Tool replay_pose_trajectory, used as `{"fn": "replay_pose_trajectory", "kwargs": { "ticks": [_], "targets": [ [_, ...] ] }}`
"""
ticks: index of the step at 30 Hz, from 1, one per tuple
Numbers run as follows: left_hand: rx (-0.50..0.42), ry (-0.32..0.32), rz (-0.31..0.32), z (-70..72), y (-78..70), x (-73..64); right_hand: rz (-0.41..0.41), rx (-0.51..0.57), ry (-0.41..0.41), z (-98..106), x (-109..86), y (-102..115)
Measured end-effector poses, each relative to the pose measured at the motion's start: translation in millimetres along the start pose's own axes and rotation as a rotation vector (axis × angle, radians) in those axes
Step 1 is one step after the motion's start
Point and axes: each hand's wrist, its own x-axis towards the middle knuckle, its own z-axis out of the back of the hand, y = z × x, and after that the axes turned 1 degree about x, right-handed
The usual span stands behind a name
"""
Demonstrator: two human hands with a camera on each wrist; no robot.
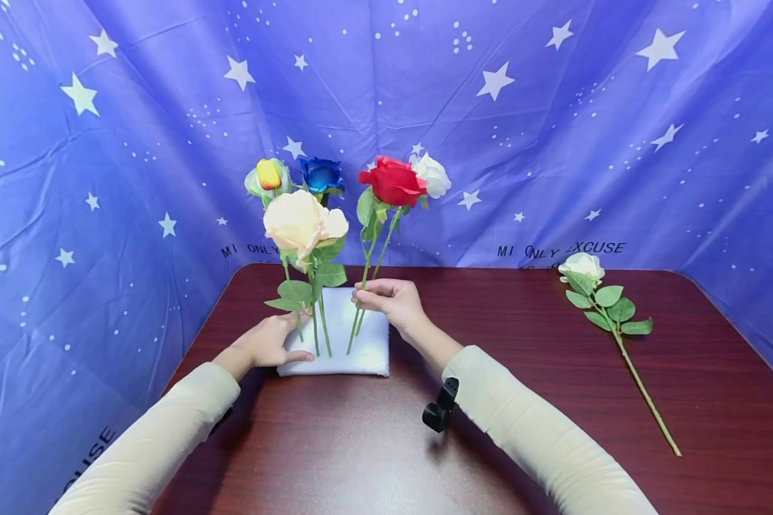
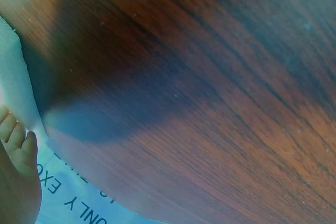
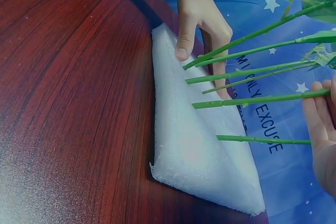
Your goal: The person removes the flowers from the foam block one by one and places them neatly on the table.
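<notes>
A white foam block (image 1: 370,357) lies on the table with several upright artificial flowers in its top. My left hand (image 1: 272,342) rests on the block's left side, thumb stretched along its top near the stems. At the block's right, my right hand (image 1: 393,300) pinches the green stem of a red rose (image 1: 394,180) between thumb and fingers. A white rose (image 1: 433,175) stands just behind the red one. Over the left hand rise a cream rose (image 1: 299,220), a blue rose (image 1: 322,174) and a yellow-orange bud-like flower (image 1: 269,174). In the right wrist view the stems (image 3: 247,100) meet the foam's surface.
Another white rose (image 1: 582,268) with a long leafy stem lies flat on the dark red wooden table (image 1: 522,343) at the right. Purple star-printed cloth (image 1: 373,86) hangs behind and around the table. A black wrist camera (image 1: 441,406) hangs below the right sleeve.
</notes>
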Motion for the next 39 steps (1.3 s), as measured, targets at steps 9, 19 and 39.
{"fn": "replay_pose_trajectory", "kwargs": {
  "ticks": [9,19,39],
  "targets": [
    [-0.001,0.006,0.001,1.5,-1.3,0.5,0.012,-0.019,-0.032,0,-0.8,2],
    [0.01,0.026,0.003,3.3,-1.0,1.9,0.053,0.017,-0.108,5,2.5,15],
    [0.015,-0.012,-0.013,-2.1,2.2,-1.3,0.051,-0.056,-0.089,57,-18.1,35]
  ]
}}
